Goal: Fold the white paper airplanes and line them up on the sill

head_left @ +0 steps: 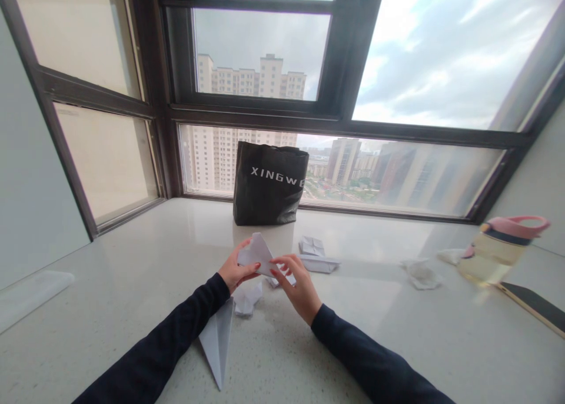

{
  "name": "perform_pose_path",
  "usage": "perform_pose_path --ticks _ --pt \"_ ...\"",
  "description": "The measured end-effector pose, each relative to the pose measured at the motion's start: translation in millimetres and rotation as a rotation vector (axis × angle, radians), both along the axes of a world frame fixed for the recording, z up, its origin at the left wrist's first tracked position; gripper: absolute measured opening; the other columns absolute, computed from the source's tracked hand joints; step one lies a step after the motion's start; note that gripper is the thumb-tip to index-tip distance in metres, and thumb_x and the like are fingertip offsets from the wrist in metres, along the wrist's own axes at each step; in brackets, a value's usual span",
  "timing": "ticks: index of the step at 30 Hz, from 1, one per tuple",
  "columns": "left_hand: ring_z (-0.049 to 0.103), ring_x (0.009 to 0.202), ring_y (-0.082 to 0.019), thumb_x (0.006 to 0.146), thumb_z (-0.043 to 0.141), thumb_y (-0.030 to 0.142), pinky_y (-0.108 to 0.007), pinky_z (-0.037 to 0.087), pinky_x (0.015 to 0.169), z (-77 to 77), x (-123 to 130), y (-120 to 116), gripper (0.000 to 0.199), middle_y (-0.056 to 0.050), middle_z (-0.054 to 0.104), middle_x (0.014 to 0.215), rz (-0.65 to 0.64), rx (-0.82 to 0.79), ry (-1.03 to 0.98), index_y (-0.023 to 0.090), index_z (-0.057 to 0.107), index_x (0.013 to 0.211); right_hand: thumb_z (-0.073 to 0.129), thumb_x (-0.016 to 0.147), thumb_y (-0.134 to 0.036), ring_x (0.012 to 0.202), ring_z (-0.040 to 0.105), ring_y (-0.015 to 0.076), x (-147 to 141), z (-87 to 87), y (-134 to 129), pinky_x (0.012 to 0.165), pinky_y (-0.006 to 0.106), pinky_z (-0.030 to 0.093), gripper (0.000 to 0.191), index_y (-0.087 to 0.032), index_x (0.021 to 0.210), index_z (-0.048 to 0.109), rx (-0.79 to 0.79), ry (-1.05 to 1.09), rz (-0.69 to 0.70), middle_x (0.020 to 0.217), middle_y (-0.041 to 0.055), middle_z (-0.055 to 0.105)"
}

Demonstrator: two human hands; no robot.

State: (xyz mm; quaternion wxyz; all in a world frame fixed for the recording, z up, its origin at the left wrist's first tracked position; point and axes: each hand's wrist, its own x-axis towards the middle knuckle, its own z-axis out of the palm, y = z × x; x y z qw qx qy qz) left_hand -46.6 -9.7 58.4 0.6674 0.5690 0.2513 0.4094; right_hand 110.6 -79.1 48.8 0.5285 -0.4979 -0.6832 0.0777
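A folded white paper (258, 252) is held up above the counter between both hands. My left hand (237, 267) grips its left side, with the thumb lying across the front. At its lower right corner, the fingers of my right hand (296, 283) pinch the edge. Below the hands lie a crumpled-looking folded paper (248, 300) and another folded piece, partly hidden by my right hand. A pointed paper plane (218, 342) lies by my left forearm, which covers part of it.
Behind stands a black bag (270, 186) before the window. A square folded paper (312, 245) and a long one (318, 264) lie right of the hands. Farther right are a crumpled tissue (421, 274), a bottle (497, 254) and a phone (536, 305). A clear plastic item (33, 295) lies left.
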Motion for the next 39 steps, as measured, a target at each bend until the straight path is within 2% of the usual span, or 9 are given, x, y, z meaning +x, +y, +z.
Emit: perform_pose_path --ticks 4,8,15,18,21,25,29,34,39 --pt "0.056 0.078 -0.019 0.048 0.077 0.031 -0.031 0.046 0.069 -0.7 0.9 -1.0 0.092 -0.003 0.057 0.086 -0.014 0.02 -0.003 0.023 0.027 0.125 0.049 0.075 -0.041 0.055 0.05 0.0114 0.9 -5.1 5.1 0.052 0.026 0.043 0.039 -0.02 0.107 0.04 -0.14 0.277 0.062 0.065 -0.0034 0.049" --pt "0.055 0.071 -0.016 0.048 0.077 0.029 -0.028 0.044 0.067 -2.4 2.2 1.1 0.096 -0.001 0.057 0.08 -0.046 0.122 -0.001 0.021 0.024 0.127 0.047 0.073 -0.048 0.044 0.047 0.0104 2.2 -8.6 8.9 0.044 0.023 0.039 0.038 -0.017 0.095 0.047 -0.305 0.383 0.177 0.05 -0.0069 0.045" --pt "0.048 0.052 -0.009 0.059 0.07 0.031 -0.023 0.043 0.056 2.6 1.8 2.7 0.097 0.005 0.052 0.063 -0.062 0.273 0.041 0.025 0.007 0.132 0.052 0.067 -0.051 0.046 0.047 0.01 2.9 -9.6 10.9 0.045 0.024 0.04 0.037 -0.016 0.078 0.053 -0.335 0.447 0.121 0.054 -0.0038 0.05" --pt "0.047 0.05 -0.009 0.063 0.064 0.039 -0.022 0.043 0.053 4.2 0.7 3.4 0.068 0.004 0.051 0.061 -0.089 0.29 0.108 0.02 0.036 0.123 0.051 0.069 -0.05 0.046 0.046 0.0099 4.1 -12.1 11.7 0.045 0.023 0.04 0.035 -0.016 0.079 0.054 -0.327 0.431 0.115 0.053 -0.004 0.048" --pt "0.052 0.058 -0.012 0.064 0.061 0.04 -0.023 0.043 0.056 4.4 -0.7 5.7 0.038 -0.004 0.06 0.074 -0.119 0.374 0.209 0.012 0.062 0.09 0.05 0.071 -0.047 0.047 0.045 0.0101 5.2 -13.8 11.8 0.045 0.023 0.041 0.032 -0.016 0.08 0.054 -0.322 0.381 0.106 0.054 -0.0039 0.047" --pt "0.055 0.084 -0.02 0.066 0.06 0.03 -0.028 0.042 0.076 5.9 -2.9 8.2 0.03 -0.008 0.063 0.09 -0.062 0.456 0.221 0.012 0.064 0.089 0.047 0.075 -0.041 0.051 0.045 0.011 4.6 -8.3 8.3 0.049 0.024 0.041 0.027 -0.017 0.088 0.052 -0.182 0.229 -0.004 0.057 -0.0036 0.046" --pt "0.055 0.09 -0.022 0.067 0.057 0.027 -0.032 0.04 0.082 9.5 -8.9 15.4 0.032 -0.009 0.063 0.095 0.133 0.455 0.225 0.011 0.062 0.094 0.044 0.08 -0.034 0.061 0.045 0.012 -9.7 8.9 -8.0 0.059 0.025 0.04 0.026 -0.018 0.1 0.046 0.074 0.069 -0.163 0.066 -0.002 0.046" --pt "0.056 0.085 -0.023 0.067 0.056 0.03 -0.032 0.043 0.076 9.6 -19.5 29.0 0.038 -0.01 0.062 0.097 0.316 0.427 0.23 0.009 0.06 0.098 0.044 0.08 -0.042 0.067 0.047 0.0141 -53.2 22.2 -43.1 0.066 0.026 0.038 0.033 -0.024 0.107 0.05 -0.192 -0.367 0.231 0.065 -0.0008 0.052" --pt "0.057 0.084 -0.022 0.065 0.058 0.03 -0.03 0.046 0.07 5.2 -18.8 30.3 0.041 -0.009 0.06 0.1 0.327 0.424 0.177 0.011 0.057 0.101 0.051 0.071 -0.051 0.086 0.045 0.0187 -78.8 4.5 -60.2 0.075 0.028 0.038 0.037 -0.034 0.104 0.056 -0.33 -0.523 0.444 0.095 0.0041 0.053"
